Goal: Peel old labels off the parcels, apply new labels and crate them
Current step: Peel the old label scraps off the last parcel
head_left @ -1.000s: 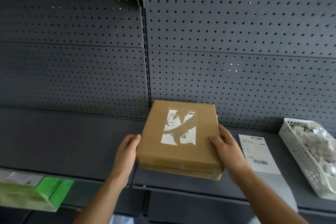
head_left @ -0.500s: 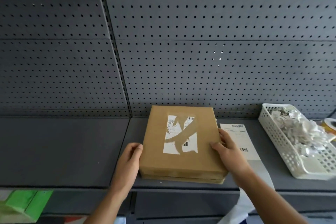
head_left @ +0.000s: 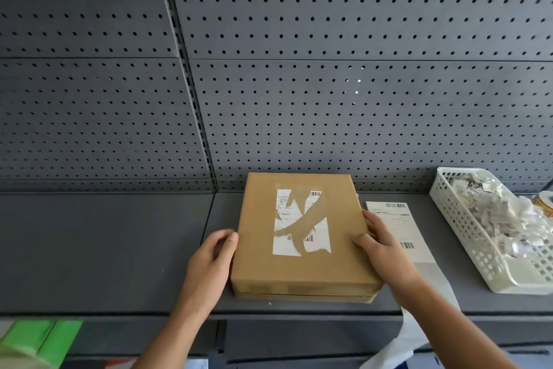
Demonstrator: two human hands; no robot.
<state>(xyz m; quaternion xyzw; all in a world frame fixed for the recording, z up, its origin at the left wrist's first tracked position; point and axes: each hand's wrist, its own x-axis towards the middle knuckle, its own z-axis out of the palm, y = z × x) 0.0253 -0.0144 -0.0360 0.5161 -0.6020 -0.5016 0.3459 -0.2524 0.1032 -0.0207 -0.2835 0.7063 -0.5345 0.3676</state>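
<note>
A flat brown cardboard parcel (head_left: 302, 267) lies on the dark grey shelf (head_left: 104, 249). On its top is an old white label (head_left: 287, 219), torn, with a brown strip bared across it. My left hand (head_left: 214, 252) is at the parcel's left edge, thumb tip touching it and fingers loosely curled. My right hand (head_left: 377, 240) holds the right edge, with the thumb on top. A new white label sheet (head_left: 398, 225) lies just right of the parcel, partly under my right hand.
A white perforated basket (head_left: 466, 228) full of torn label scraps stands at the right, with a tape roll (head_left: 545, 204) behind it. White backing paper (head_left: 419, 326) hangs over the shelf's front edge. A pegboard wall (head_left: 329, 99) rises behind. A green object (head_left: 39, 341) sits at lower left.
The parcel went from held over the shelf's front edge to lying flat further back on the shelf. My left hand has eased its hold on the left edge.
</note>
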